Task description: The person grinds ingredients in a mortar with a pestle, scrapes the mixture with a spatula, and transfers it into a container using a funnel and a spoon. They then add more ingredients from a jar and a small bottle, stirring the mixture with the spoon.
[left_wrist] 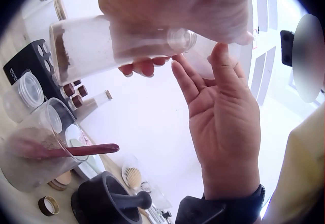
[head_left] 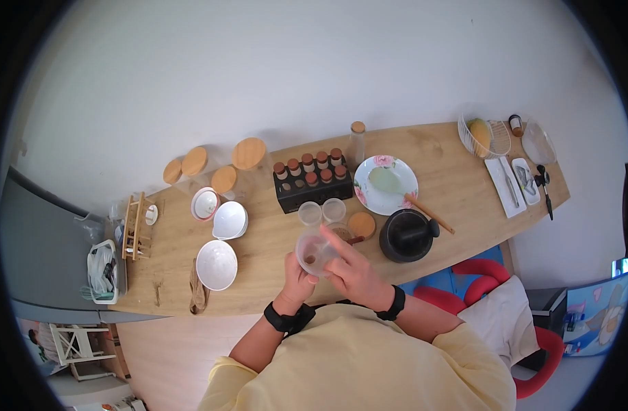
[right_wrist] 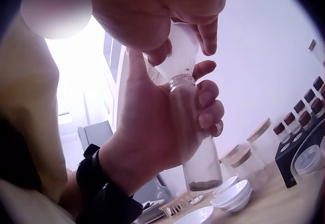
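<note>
My left hand (head_left: 297,282) grips a clear glass bottle (right_wrist: 203,158), its fingers curled round the neck and upper body. Brownish powder (right_wrist: 204,185) lies at the bottle's bottom. A translucent funnel (right_wrist: 182,46) stands with its narrow end at the bottle's mouth. My right hand (head_left: 360,277) holds the funnel between thumb and fingers; in the left wrist view the right hand (left_wrist: 226,107) comes from below. In that view the bottle (left_wrist: 86,46) lies slanted in the left hand (left_wrist: 177,5).
A glass jar (left_wrist: 25,168) with a reddish-brown spoon (left_wrist: 86,150) stands near a black mortar (head_left: 403,243). Behind are a black rack (head_left: 314,195) of corked bottles and a floral plate (head_left: 372,198). White bowls (head_left: 216,266) stand left; a wire basket (head_left: 495,140) stands right.
</note>
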Motion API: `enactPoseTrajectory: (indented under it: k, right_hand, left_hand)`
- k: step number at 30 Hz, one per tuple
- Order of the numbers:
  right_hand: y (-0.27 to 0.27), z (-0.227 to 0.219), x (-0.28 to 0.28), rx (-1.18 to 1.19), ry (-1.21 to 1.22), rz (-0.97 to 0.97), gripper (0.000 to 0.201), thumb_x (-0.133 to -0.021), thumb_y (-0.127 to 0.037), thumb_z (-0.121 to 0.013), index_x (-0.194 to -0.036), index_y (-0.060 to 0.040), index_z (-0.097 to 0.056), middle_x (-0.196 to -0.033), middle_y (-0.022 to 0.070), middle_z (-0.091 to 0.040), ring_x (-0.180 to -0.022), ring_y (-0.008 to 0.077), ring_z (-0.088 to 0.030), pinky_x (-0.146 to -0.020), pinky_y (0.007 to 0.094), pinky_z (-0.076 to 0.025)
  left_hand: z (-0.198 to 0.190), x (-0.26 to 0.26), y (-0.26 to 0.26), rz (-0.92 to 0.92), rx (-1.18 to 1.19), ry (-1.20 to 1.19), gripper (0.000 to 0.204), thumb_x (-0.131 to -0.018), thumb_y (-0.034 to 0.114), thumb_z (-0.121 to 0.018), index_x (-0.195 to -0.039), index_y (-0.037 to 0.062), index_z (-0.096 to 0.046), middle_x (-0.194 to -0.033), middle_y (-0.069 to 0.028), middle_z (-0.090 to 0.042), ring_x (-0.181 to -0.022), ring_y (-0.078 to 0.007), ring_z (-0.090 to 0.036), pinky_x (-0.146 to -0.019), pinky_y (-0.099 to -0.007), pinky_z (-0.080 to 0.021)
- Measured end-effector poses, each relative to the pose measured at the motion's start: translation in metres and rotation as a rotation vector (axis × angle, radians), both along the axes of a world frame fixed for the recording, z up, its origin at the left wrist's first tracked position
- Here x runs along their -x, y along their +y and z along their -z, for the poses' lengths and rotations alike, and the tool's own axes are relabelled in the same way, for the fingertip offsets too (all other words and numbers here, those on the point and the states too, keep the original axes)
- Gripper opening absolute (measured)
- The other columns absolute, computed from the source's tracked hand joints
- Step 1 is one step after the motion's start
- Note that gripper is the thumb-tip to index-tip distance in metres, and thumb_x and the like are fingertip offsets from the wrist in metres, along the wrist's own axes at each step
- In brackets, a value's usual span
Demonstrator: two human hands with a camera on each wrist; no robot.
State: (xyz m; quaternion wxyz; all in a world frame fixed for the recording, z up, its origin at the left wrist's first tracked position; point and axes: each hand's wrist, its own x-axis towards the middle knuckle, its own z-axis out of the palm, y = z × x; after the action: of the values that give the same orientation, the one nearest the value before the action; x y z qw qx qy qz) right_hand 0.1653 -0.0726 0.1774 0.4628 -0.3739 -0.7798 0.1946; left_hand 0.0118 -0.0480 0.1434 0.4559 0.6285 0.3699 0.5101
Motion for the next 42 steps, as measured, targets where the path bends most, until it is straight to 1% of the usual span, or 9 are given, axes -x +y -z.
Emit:
enactPoseTrajectory:
  k: [10, 16, 18, 22, 24, 27, 31, 37, 42]
  right_hand:
    - [-0.003, 0.005, 0.005, 0.029, -0.019, 0.091, 0.015, -0.076, -0.004, -0.062, -0.078, -0.0010, -0.047, -0.137, 0.0257, -0.035, -0.110, 0.0411, -0.050, -0.086, 0.0399, -0.046]
    - [0.005, 0.005, -0.013, 0.032, 0.070, 0.079, 0.034, -0.076, -0.012, -0.068, -0.104, -0.0030, -0.052, -0.128, 0.0219, -0.046, -0.107, 0.0333, -0.054, -0.083, 0.0362, -0.046]
    - [0.006, 0.004, -0.044, 0.132, 0.032, 0.345, 0.046, -0.075, -0.021, -0.071, -0.112, -0.0021, -0.050, -0.125, 0.0200, -0.047, -0.107, 0.0321, -0.051, -0.086, 0.0375, -0.044]
    - [0.011, 0.045, -0.065, 0.314, -0.184, 0.469, 0.052, -0.075, -0.024, -0.072, -0.116, -0.0010, -0.048, -0.108, 0.0175, -0.058, -0.093, 0.0286, -0.058, -0.077, 0.0350, -0.047]
    - [0.016, 0.059, -0.058, 0.792, -0.090, 0.384, 0.045, -0.077, -0.025, -0.070, -0.111, 0.0004, -0.053, -0.083, 0.0141, -0.063, -0.073, 0.0256, -0.061, -0.066, 0.0332, -0.049]
    - [0.024, 0.112, -0.040, 0.618, 0.254, 0.312, 0.033, -0.079, -0.023, -0.068, -0.100, 0.0010, -0.058, -0.066, 0.0113, -0.059, -0.058, 0.0244, -0.058, -0.056, 0.0319, -0.047]
    - [0.030, 0.093, -0.030, 0.659, 0.233, 0.337, 0.022, -0.080, -0.019, -0.066, -0.090, 0.0000, -0.061, -0.068, 0.0110, -0.058, -0.061, 0.0248, -0.058, -0.057, 0.0316, -0.046]
    - [0.022, 0.033, -0.050, 0.271, -0.084, 0.258, 0.011, -0.083, -0.011, -0.060, -0.091, -0.0033, -0.057, -0.081, 0.0124, -0.057, -0.070, 0.0308, -0.057, -0.059, 0.0360, -0.046]
    - [0.021, 0.040, -0.053, 0.208, -0.239, 0.231, 0.012, -0.082, -0.011, -0.060, -0.090, -0.0035, -0.057, -0.081, 0.0129, -0.057, -0.072, 0.0321, -0.057, -0.060, 0.0376, -0.046]
  left_hand:
    - [0.005, -0.002, 0.003, -0.041, 0.032, 0.039, 0.086, -0.067, 0.074, -0.056, -0.103, -0.0035, -0.054, -0.079, -0.0070, -0.059, -0.071, -0.0152, -0.058, -0.063, -0.0285, -0.046]
    - [0.038, 0.018, 0.010, -0.168, -0.023, 0.083, 0.086, -0.067, 0.078, -0.052, -0.094, -0.0032, -0.055, -0.075, -0.0067, -0.057, -0.069, -0.0151, -0.055, -0.060, -0.0282, -0.044]
    - [0.044, 0.028, 0.013, -0.261, -0.030, 0.059, 0.085, -0.067, 0.078, -0.050, -0.091, -0.0027, -0.055, -0.074, -0.0061, -0.056, -0.068, -0.0150, -0.054, -0.060, -0.0285, -0.044]
    - [0.070, 0.045, 0.012, -0.280, 0.024, 0.068, 0.081, -0.069, 0.077, -0.050, -0.088, -0.0014, -0.055, -0.072, -0.0048, -0.054, -0.067, -0.0147, -0.052, -0.059, -0.0291, -0.043]
    - [0.082, 0.048, 0.013, -0.251, 0.060, 0.064, 0.080, -0.069, 0.076, -0.051, -0.088, -0.0013, -0.054, -0.072, -0.0047, -0.054, -0.068, -0.0147, -0.052, -0.059, -0.0289, -0.043]
    - [0.083, 0.044, 0.009, -0.239, 0.050, 0.055, 0.079, -0.069, 0.075, -0.052, -0.088, -0.0011, -0.054, -0.072, -0.0044, -0.053, -0.067, -0.0144, -0.051, -0.059, -0.0285, -0.042]
    - [0.078, 0.043, 0.007, -0.233, 0.009, 0.101, 0.078, -0.068, 0.074, -0.053, -0.087, -0.0012, -0.054, -0.071, -0.0044, -0.053, -0.066, -0.0143, -0.051, -0.059, -0.0283, -0.042]
    - [0.082, 0.051, 0.006, -0.224, 0.026, 0.122, 0.077, -0.068, 0.074, -0.054, -0.087, -0.0011, -0.053, -0.069, -0.0052, -0.052, -0.065, -0.0149, -0.051, -0.058, -0.0284, -0.042]
    - [0.086, 0.048, 0.011, -0.204, -0.011, 0.151, 0.075, -0.068, 0.072, -0.055, -0.087, -0.0006, -0.053, -0.067, -0.0051, -0.052, -0.061, -0.0148, -0.051, -0.056, -0.0282, -0.042]
